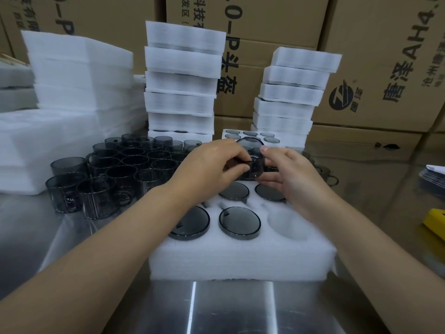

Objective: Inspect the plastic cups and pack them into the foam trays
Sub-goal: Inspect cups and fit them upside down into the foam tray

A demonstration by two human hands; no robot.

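We're at a brushed steel table [72, 237], with glare streaks along the near edge. Behind it stands a wall of brown cartons [385, 68] with black print. Far left is a pile of plain white foam sheets [72, 68]. At the right edge there's a yellow item [435, 220] and a small stack of dark flat pieces [431, 175]; we can't tell what either is.

Two stacks of foam trays sit at the back: the centre stack [180, 80] is taller than the right stack [293, 92]. Dark cup edges show in the gaps between layers. Just in front of the right stack, a low tray [227, 134] has grey cups seated in it.

The loose cups [115, 169] are smoky grey, see-through and have handles. They stand mouth-up on the table in a tight cluster left of the front tray. A few more cups [330, 177] sit beyond the right hand.

In the front tray [240, 256], the near row has a left cup [190, 222] and a middle cup [239, 224], and the right pocket [286, 220] is empty. The next row shows two seated cups [233, 190], middle and right. The seated cups show only a flat round grey face. The far pockets are hidden under the hands.

The held cup [255, 169] is tilted and sits above the far part of the front tray, clear of the foam. The left hand [207, 165] and right hand [291, 172] both grip it — fingers curled round the wall from either side, thumbs on the near face.
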